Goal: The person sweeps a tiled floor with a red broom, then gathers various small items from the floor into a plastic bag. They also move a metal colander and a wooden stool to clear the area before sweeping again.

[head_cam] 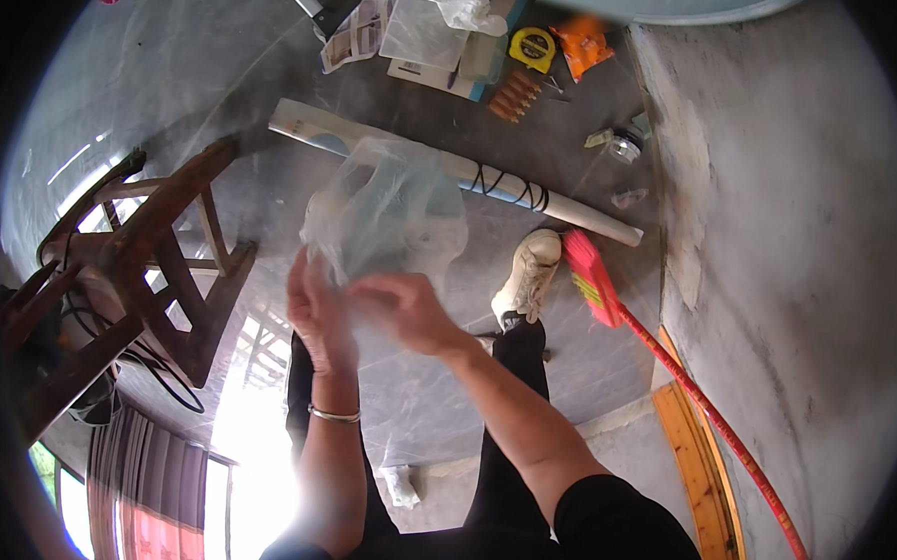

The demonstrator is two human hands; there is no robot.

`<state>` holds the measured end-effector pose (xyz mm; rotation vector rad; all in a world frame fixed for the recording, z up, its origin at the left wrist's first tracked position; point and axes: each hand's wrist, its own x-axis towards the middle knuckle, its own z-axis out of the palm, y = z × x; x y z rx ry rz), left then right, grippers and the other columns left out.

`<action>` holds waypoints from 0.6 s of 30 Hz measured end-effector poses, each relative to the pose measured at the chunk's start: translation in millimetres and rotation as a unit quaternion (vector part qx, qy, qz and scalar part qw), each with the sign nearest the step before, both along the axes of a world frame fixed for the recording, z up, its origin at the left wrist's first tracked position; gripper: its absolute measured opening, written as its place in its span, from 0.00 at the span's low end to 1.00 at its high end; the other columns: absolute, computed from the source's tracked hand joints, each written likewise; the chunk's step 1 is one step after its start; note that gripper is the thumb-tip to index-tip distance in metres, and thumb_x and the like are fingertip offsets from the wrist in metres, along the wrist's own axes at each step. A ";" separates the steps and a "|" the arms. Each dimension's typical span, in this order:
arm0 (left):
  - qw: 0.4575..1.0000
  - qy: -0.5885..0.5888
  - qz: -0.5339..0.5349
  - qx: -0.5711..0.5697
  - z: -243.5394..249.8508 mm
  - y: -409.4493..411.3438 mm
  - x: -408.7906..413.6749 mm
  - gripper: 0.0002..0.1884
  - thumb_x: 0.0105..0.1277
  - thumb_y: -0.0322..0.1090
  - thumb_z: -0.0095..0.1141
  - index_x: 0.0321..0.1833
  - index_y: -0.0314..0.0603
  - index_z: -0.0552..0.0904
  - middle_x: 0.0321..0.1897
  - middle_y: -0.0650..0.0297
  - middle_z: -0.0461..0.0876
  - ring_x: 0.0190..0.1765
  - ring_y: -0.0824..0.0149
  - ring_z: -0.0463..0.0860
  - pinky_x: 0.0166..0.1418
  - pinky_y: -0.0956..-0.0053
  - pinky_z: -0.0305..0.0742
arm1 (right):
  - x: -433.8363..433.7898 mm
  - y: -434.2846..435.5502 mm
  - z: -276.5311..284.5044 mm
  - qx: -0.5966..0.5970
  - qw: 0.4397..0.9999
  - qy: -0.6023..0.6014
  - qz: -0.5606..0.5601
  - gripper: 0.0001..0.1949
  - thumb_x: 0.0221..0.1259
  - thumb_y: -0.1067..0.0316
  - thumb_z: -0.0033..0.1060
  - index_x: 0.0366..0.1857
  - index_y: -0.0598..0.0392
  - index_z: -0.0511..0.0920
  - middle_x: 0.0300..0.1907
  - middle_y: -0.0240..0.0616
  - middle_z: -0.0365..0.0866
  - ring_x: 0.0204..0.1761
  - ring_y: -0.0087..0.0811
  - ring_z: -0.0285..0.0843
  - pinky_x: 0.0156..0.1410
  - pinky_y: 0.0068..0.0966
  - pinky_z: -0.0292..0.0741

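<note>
A thin translucent plastic bag (392, 202) hangs puffed out in front of me, over the tiled floor. My left hand (316, 312), with a silver bangle at the wrist, pinches its near left edge between upright fingers. Close beside it, my right hand (406, 304) has its fingers bent at the bag's near edge; motion blur softens the fingertips. Beyond and partly behind the bag lies a long rolled sheet (320, 128), white and blue, with black cord (505, 189) wound around its right part.
A red broom (684, 377) leans along the right wall (781, 219), bristles near my white shoe (528, 272). Wooden stools (185, 283) stand left with a black cable. Ahead lie a yellow tape measure (532, 49), an orange packet (582, 46), brown clips (514, 97) and papers (362, 25).
</note>
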<state>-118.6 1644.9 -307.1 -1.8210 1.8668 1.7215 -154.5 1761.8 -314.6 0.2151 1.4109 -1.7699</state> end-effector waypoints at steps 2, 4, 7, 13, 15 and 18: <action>0.998 0.049 0.027 0.038 12.8 -12.2 -7.0 0.18 0.73 0.39 0.53 0.58 0.34 0.78 0.47 0.55 0.82 0.48 0.66 0.81 0.53 0.73 0.75 | 6.5 -30.8 -0.9 0.053 0.998 0.028 0.030 0.08 0.59 0.70 0.66 0.42 0.57 0.84 0.32 0.39 0.86 0.31 0.26 0.83 0.36 0.25 0.78; 0.992 0.074 0.030 0.094 19.0 -26.9 -5.2 0.16 0.72 0.39 0.55 0.55 0.35 0.78 0.44 0.56 0.83 0.43 0.69 0.82 0.48 0.76 0.76 | 0.0 -57.2 0.9 0.046 0.991 0.122 0.013 0.09 0.59 0.70 0.65 0.42 0.56 0.84 0.32 0.41 0.85 0.32 0.27 0.82 0.37 0.25 0.77; 0.994 0.098 0.055 0.019 27.4 -50.0 -5.6 0.12 0.69 0.34 0.58 0.50 0.36 0.79 0.39 0.61 0.82 0.35 0.74 0.79 0.42 0.81 0.75 | 4.9 -66.7 0.1 -0.041 0.991 0.129 -0.007 0.09 0.61 0.70 0.64 0.43 0.56 0.83 0.34 0.42 0.84 0.32 0.28 0.82 0.38 0.25 0.77; 0.979 0.012 -0.044 -0.198 33.8 -90.9 25.5 0.12 0.69 0.32 0.57 0.52 0.35 0.79 0.47 0.62 0.76 0.52 0.68 0.75 0.57 0.73 0.73 | 77.3 -15.0 -91.0 0.327 0.936 0.026 -0.124 0.20 0.60 0.62 0.68 0.55 0.57 0.79 0.36 0.40 0.86 0.38 0.30 0.85 0.42 0.28 0.81; 0.952 -0.026 -0.153 -0.263 30.3 -84.4 24.3 0.11 0.70 0.29 0.55 0.53 0.35 0.78 0.49 0.61 0.76 0.54 0.65 0.75 0.59 0.72 0.73 | 100.1 21.6 -142.4 0.487 0.848 0.196 -0.074 0.26 0.54 0.59 0.71 0.57 0.57 0.75 0.34 0.45 0.84 0.33 0.44 0.84 0.40 0.39 0.80; 0.772 -0.117 -0.420 -0.463 31.5 -71.1 22.3 0.12 0.70 0.26 0.52 0.55 0.34 0.77 0.51 0.58 0.75 0.55 0.62 0.76 0.61 0.70 0.74 | 79.6 18.2 -169.8 0.574 0.770 0.277 -0.033 0.30 0.51 0.59 0.72 0.59 0.58 0.72 0.33 0.46 0.84 0.31 0.50 0.82 0.41 0.42 0.79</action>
